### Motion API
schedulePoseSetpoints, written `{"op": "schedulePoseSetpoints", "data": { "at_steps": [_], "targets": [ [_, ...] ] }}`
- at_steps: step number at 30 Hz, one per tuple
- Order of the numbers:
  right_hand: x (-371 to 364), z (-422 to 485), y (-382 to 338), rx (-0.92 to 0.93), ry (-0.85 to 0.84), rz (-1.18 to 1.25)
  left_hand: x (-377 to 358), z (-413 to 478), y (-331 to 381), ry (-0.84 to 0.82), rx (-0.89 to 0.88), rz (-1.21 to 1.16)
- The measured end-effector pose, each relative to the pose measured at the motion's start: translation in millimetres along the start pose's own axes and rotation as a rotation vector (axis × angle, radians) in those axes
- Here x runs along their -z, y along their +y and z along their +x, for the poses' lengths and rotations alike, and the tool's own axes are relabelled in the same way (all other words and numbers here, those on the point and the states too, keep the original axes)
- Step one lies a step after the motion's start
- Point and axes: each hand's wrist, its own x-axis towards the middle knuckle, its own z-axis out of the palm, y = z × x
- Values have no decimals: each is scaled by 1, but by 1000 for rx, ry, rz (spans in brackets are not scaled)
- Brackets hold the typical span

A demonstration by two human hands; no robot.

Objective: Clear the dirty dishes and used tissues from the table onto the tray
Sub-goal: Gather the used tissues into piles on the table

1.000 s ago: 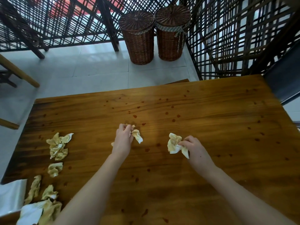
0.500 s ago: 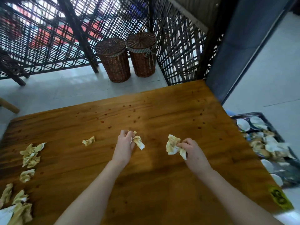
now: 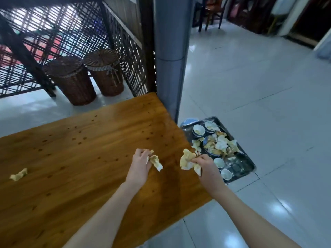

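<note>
Above a wooden table [image 3: 75, 158], the left hand [image 3: 140, 167] pinches a stained tissue [image 3: 156, 161] and the right hand [image 3: 207, 169] grips a larger crumpled tissue [image 3: 186, 159]. Right of the table, a metal tray [image 3: 249, 162] on the floor holds dirty bowls [image 3: 198, 130] and used tissues [image 3: 219, 143]. One stray tissue [image 3: 18, 174] lies on the table's left side.

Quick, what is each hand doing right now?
Left hand: closed on a stained tissue.
Right hand: closed on a bigger crumpled tissue wad.
</note>
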Motion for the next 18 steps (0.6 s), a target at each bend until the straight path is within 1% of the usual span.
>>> {"op": "schedulePoseSetpoints", "data": {
  "at_steps": [6, 12, 15, 18],
  "targets": [
    [33, -3, 61, -112, 58, 5, -42, 24, 59, -78, -84, -1],
    [48, 16, 118, -246, 51, -6, -81, 65, 100, -144, -160, -14],
    [58, 34, 147, -305, 53, 1, -103, 93, 118, -165, -165, -43],
    [72, 56, 176, -359, 39, 3, -124, 118, 134, -184, -125, -67]
  ]
}}
